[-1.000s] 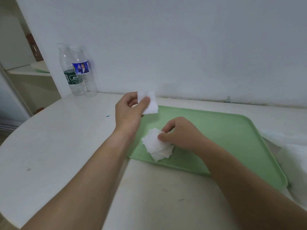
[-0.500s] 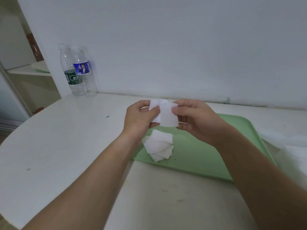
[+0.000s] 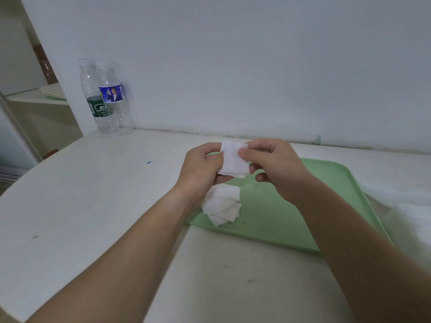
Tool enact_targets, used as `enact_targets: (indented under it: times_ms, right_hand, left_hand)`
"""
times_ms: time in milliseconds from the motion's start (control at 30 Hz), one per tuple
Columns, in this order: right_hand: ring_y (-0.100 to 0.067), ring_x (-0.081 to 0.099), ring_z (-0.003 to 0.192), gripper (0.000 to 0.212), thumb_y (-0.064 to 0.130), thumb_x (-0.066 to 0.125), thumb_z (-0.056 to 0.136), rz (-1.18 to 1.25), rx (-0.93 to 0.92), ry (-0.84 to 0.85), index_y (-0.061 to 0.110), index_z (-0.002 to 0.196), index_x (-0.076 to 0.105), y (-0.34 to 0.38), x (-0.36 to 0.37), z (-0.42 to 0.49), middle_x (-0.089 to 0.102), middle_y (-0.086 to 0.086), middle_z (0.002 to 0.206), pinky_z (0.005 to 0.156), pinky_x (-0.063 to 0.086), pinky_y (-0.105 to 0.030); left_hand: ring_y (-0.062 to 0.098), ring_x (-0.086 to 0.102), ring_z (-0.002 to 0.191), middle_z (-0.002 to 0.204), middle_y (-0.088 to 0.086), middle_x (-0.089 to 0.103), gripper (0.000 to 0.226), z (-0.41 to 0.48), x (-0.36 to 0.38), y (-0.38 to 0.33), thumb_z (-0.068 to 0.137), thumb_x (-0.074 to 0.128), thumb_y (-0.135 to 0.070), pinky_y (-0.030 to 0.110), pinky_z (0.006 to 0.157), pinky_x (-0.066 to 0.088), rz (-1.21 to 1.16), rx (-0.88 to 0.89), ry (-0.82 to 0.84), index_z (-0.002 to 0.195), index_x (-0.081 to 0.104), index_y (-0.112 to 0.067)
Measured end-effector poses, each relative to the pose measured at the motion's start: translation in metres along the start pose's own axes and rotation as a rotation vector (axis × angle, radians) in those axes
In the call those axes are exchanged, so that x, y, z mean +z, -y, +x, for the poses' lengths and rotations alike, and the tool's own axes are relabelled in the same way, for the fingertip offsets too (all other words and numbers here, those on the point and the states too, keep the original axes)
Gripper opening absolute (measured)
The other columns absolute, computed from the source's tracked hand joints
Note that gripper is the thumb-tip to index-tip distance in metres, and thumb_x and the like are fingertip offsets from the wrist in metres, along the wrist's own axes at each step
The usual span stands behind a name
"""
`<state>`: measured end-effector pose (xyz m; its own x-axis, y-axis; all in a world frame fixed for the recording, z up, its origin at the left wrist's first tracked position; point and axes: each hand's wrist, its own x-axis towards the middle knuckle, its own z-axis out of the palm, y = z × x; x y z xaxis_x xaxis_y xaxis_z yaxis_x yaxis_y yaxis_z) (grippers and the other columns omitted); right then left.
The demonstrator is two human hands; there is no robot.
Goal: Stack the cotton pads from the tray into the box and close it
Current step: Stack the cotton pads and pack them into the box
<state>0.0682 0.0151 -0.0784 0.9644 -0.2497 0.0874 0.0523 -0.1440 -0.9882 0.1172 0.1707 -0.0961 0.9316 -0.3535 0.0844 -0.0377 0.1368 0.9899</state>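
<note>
Pinched at the left edge by the left hand [image 3: 200, 169]: cotton pads [image 3: 233, 159], held above the loose pile [image 3: 224, 206]. Likely feather-light, soft, floppy, apt to fan apart; best taken flat at opposite edges. Pinched at the right edge by the right hand [image 3: 275, 166], over the green tray [image 3: 303, 206].

A plain room, likely a home.
Scuffed white worktop [image 3: 93, 206] against a bare wall [image 3: 256, 66], two water bottles [image 3: 106, 101] at its back edge, plates [image 3: 53, 92] on a shelf [image 3: 28, 99] to the left.
</note>
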Motion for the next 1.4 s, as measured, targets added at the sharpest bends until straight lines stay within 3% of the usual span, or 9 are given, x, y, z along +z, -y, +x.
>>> enact_targets:
  times_ms: [500,667,767,867,933,1033,1167,1300,1400]
  right_hand:
    - [0.001,0.054,0.046,0.009,0.012,0.076,0.085,0.008,-0.008,-0.162,0.006,0.09,0.07,-0.005,0.009,0.001,0.066,-0.002,0.072,0.044,0.039,-0.01]
    - [-0.001,0.052,0.047,0.014,0.015,0.079,0.083,-0.027,-0.024,-0.187,0.011,0.085,0.066,-0.006,0.009,0.002,0.06,0.0,0.068,0.046,0.04,-0.012]
    - [-0.01,0.052,0.058,0.025,0.024,0.083,0.079,-0.058,-0.021,-0.216,0.015,0.086,0.061,-0.008,0.009,0.002,0.057,0.001,0.071,0.056,0.042,-0.022]
    - [-0.012,0.054,0.065,0.032,0.034,0.081,0.081,-0.142,0.013,-0.274,0.017,0.096,0.058,-0.014,0.006,0.005,0.058,0.003,0.08,0.058,0.04,-0.026]
    - [-0.014,0.056,0.068,0.025,0.035,0.074,0.086,-0.284,0.016,-0.3,0.019,0.098,0.06,-0.019,0.001,0.009,0.059,0.005,0.08,0.061,0.042,-0.028]
    - [-0.015,0.059,0.07,0.013,0.035,0.07,0.086,-0.52,0.038,-0.171,0.025,0.092,0.065,-0.024,-0.001,0.011,0.061,0.01,0.078,0.068,0.048,-0.031]
    - [-0.014,0.058,0.087,0.03,0.055,0.069,0.082,-0.809,0.065,0.066,0.031,0.1,0.068,-0.03,0.007,0.008,0.056,0.014,0.087,0.081,0.05,-0.033]
    - [-0.024,0.048,0.119,0.042,0.062,0.069,0.08,-0.939,0.059,0.219,0.045,0.117,0.062,-0.033,0.015,0.007,0.051,0.0,0.119,0.103,0.042,-0.043]
    - [-0.024,0.04,0.12,0.032,0.056,0.069,0.083,-0.947,0.041,0.302,0.047,0.113,0.063,-0.03,0.018,0.003,0.042,0.0,0.12,0.106,0.037,-0.043]
  left_hand:
    - [0.018,0.075,0.079,0.093,0.009,0.077,0.021,-0.001,0.002,-0.001,0.104,0.055,-0.016,0.024,0.063,0.059,-0.065,-0.049,0.04,0.118,0.066,-0.006]
    - [0.02,0.076,0.08,0.088,0.002,0.078,0.033,-0.005,0.004,-0.008,0.104,0.051,-0.038,0.031,0.069,0.061,-0.099,-0.082,0.08,0.103,0.072,-0.012]
    - [0.016,0.075,0.086,0.089,-0.003,0.078,0.021,-0.005,0.001,-0.006,0.094,0.07,-0.026,0.026,0.069,0.059,0.01,-0.021,0.08,0.111,0.072,-0.014]
    - [0.014,0.076,0.086,0.098,0.002,0.079,0.022,0.0,-0.004,-0.002,0.092,0.072,-0.011,0.022,0.065,0.058,0.006,-0.017,-0.018,0.114,0.069,-0.013]
    - [0.009,0.074,0.079,0.094,-0.001,0.077,0.02,0.004,-0.009,-0.001,0.092,0.071,-0.009,0.021,0.064,0.057,-0.029,-0.022,-0.126,0.111,0.069,-0.013]
    - [0.007,0.071,0.074,0.085,-0.005,0.073,0.015,0.008,-0.017,0.002,0.091,0.068,-0.009,0.02,0.063,0.056,-0.027,0.002,-0.247,0.104,0.07,-0.015]
    - [0.01,0.069,0.076,0.082,-0.004,0.069,0.013,0.011,-0.021,0.004,0.09,0.065,-0.007,0.021,0.064,0.057,-0.006,0.019,-0.291,0.097,0.07,-0.017]
    - [0.011,0.068,0.074,0.081,-0.003,0.067,0.013,0.011,-0.02,0.005,0.089,0.065,-0.007,0.021,0.063,0.057,0.022,0.026,-0.285,0.096,0.07,-0.017]
    - [0.009,0.067,0.072,0.078,-0.005,0.066,0.013,0.011,-0.019,0.005,0.089,0.065,-0.007,0.022,0.066,0.06,0.032,0.027,-0.293,0.096,0.07,-0.017]
